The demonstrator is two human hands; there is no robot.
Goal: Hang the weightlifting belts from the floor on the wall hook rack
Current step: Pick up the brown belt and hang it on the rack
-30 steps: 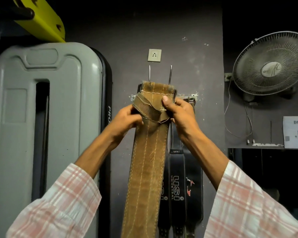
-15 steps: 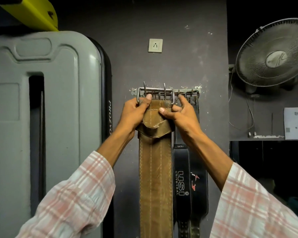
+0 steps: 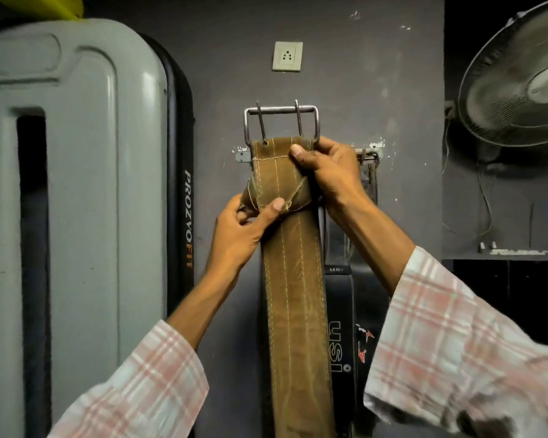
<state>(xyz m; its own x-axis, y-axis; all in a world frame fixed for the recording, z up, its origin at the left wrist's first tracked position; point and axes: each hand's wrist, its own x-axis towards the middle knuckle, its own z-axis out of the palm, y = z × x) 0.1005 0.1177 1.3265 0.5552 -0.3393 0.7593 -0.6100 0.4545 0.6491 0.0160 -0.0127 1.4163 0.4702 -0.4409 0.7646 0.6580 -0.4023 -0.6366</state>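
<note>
A brown leather weightlifting belt (image 3: 295,279) hangs straight down in front of the wall, held up by both hands. Its steel double-prong buckle (image 3: 281,121) stands above the wall hook rack (image 3: 369,153), whose middle is hidden behind the belt. My right hand (image 3: 326,172) grips the belt's top right edge just under the buckle. My left hand (image 3: 244,229) pinches the folded loop flap lower on the left side. Two black belts (image 3: 340,314) hang from the rack just to the right, partly behind my right forearm.
A tall grey plastic panel (image 3: 76,184) and a black PROZVOFIT pad (image 3: 184,200) stand against the wall at left. A white wall socket (image 3: 287,56) sits above the rack. A wall fan (image 3: 519,90) and a dark shelf (image 3: 500,256) are at right.
The belt has been lifted: its buckle, at the rack's hooks half a second ago, now stands above the rack. My left hand slid down from the buckle to the folded flap.
</note>
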